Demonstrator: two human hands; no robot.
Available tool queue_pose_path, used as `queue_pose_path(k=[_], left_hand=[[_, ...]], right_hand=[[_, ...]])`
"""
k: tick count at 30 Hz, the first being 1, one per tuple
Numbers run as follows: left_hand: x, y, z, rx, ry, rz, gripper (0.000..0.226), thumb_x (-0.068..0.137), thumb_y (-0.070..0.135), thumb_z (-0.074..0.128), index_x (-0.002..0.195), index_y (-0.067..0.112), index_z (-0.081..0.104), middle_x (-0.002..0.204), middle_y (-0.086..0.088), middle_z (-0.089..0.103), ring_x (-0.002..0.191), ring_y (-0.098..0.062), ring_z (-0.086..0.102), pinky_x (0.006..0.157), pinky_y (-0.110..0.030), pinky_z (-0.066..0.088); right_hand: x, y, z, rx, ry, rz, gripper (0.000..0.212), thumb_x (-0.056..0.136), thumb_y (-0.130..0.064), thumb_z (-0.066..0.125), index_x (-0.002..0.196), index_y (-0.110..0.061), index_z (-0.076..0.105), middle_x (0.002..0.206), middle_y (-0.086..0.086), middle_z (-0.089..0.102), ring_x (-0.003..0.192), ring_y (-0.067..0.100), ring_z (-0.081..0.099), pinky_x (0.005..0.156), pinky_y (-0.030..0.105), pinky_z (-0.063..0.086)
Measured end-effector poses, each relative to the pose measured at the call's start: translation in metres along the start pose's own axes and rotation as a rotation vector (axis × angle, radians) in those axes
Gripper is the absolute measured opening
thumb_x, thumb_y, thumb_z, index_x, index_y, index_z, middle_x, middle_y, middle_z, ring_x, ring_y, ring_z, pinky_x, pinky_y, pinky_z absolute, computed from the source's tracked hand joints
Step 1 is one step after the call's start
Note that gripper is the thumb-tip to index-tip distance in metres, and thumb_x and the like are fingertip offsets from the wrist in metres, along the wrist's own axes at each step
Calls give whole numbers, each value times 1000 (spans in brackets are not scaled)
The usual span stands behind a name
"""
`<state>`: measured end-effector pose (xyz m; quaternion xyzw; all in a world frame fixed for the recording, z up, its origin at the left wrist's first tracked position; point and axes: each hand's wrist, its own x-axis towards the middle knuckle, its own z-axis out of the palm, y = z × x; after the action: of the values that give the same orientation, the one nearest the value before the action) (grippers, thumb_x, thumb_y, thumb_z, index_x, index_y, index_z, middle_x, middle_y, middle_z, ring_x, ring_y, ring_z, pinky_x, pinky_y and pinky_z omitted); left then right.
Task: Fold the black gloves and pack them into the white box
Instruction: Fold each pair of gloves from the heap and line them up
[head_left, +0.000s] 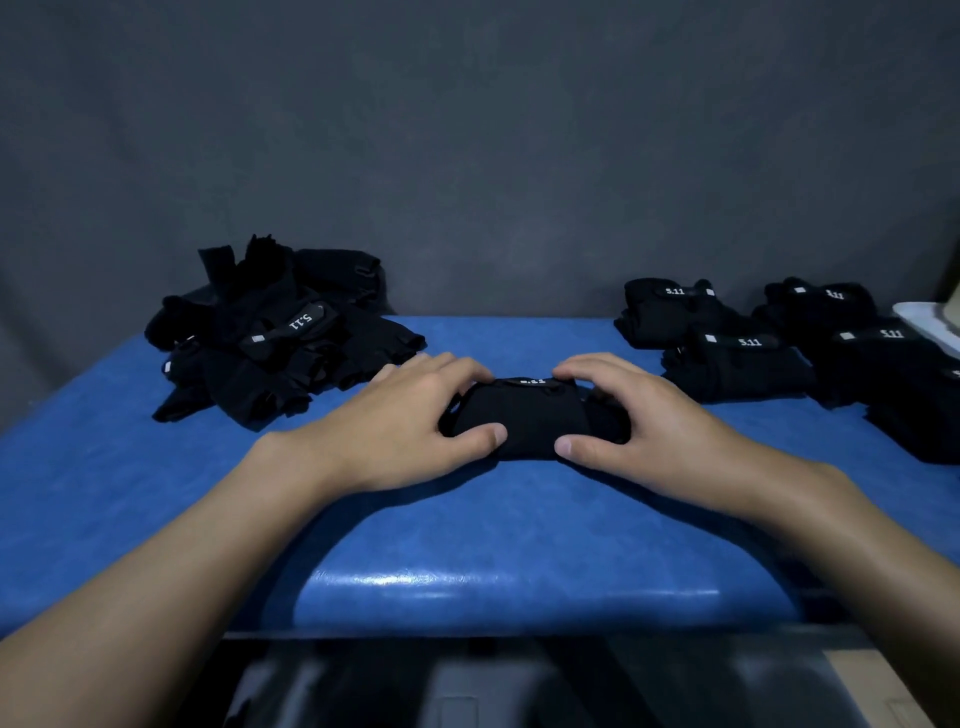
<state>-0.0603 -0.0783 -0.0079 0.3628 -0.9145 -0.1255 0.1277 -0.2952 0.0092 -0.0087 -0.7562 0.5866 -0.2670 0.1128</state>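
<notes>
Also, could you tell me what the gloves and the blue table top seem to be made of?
The glove in the middle looks like soft, matte black fabric: it bunches and gives no shine. The table top looks like glossy blue vinyl or perhaps imitation leather, going by the glare along its near edge.

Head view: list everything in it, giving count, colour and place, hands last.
folded black fabric glove bundle: one, black, table centre, between both hands
loose heap of unfolded black gloves: one heap, black, far left of table
group of folded black glove bundles: at least four, black, far right of table
white flat-edged object: one, white, right edge, cut off; box or not, cannot tell
blue padded table top: one, blue, under everything
grey cloth backdrop: one, grey, behind table
left hand: one, fingers curled round the central bundle's left end
right hand: one, fingers curled round its right end
</notes>
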Motion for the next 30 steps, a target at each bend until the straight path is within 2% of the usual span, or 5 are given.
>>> queue_pose_path(k=[7,12,17,22,30], left_hand=[[-2,30,12,-121,-9,129,56,77,71,44,123,40,52,112,19,57,109,-6,52,100,-39,41],[10,69,28,-63,14,217,63,77,74,41,130,41,49,110,21,53,105,-2,46,99,-35,38],[34,116,46,48,64,289,59,84,69,49,134,37,44,112,16,52,109,-10,43,97,-36,36],[63,144,59,157,126,296,63,85,69,48,136,34,43,119,11,52,113,-16,43,98,-37,36],[83,146,66,241,226,273,75,74,78,29,127,30,56,116,10,49,110,-16,40,91,-33,34]], right_hand=[[-40,7,-30,-127,-24,21,62,77,-41,77,132,-29,52,128,-24,49,121,-3,46,103,21,39],[-78,22,-57,-227,-46,128,73,72,-54,73,137,-38,45,125,-42,34,115,-15,36,108,27,36],[-108,47,-83,-326,21,213,74,70,-59,71,137,-41,47,135,-28,40,123,1,37,108,40,34],[-117,66,-102,-499,56,298,75,73,-63,68,141,-46,41,128,-20,35,118,3,23,95,28,20],[-102,81,-113,-593,41,324,77,74,-66,67,143,-47,39,128,-15,34,119,8,22,94,31,20]])
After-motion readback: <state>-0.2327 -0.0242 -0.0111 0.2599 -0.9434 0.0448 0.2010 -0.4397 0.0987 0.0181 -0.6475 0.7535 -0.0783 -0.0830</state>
